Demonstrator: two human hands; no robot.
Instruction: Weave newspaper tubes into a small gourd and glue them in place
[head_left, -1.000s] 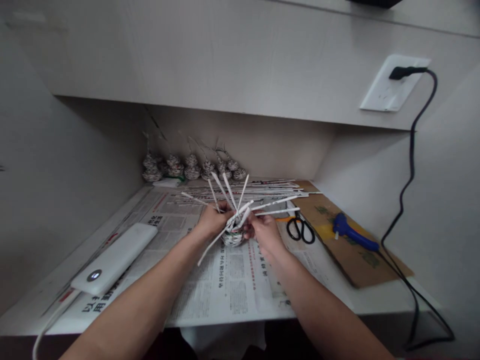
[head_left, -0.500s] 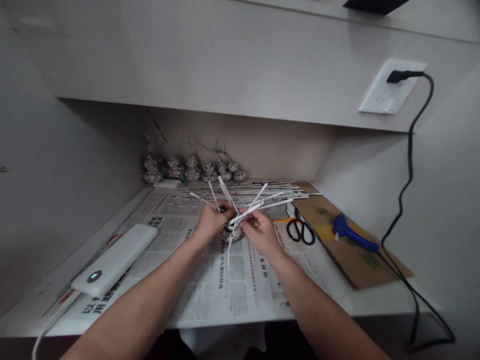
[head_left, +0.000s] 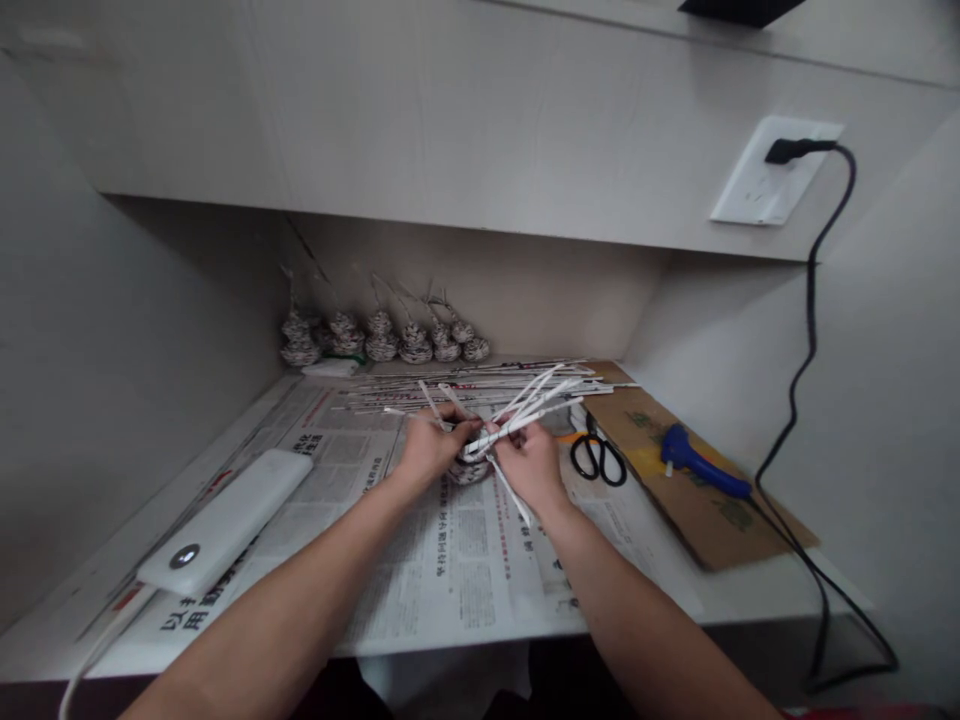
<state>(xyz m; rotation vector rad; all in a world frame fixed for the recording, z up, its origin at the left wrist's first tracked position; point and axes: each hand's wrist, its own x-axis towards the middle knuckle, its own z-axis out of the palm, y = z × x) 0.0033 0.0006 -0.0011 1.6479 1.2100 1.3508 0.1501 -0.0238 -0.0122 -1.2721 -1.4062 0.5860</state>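
Between my hands, over the newspaper, is a small round piece woven from rolled-paper strips (head_left: 469, 470). Long white paper strips (head_left: 536, 398) fan out from its top, mostly to the right and back, and one slants down toward me. My left hand (head_left: 436, 440) is closed around the left side of the woven piece, its thumb at the rim. On the right side, my right hand (head_left: 529, 462) pinches paper strips close to the rim. The fingers of both hands partly hide the weave.
Behind lie loose paper strips (head_left: 480, 380) and several woven gourd shapes (head_left: 381, 340). Black-handled scissors (head_left: 598, 460) and a blue glue gun (head_left: 705, 465) on cardboard (head_left: 720, 530) are at right. A white power bank (head_left: 232, 515) rests left on newspaper (head_left: 405, 600). A black cord (head_left: 808, 330) hangs right.
My right hand has turned slightly at the rim. Several strips have swung to the right, and the strip hanging toward me now slants down to the right.
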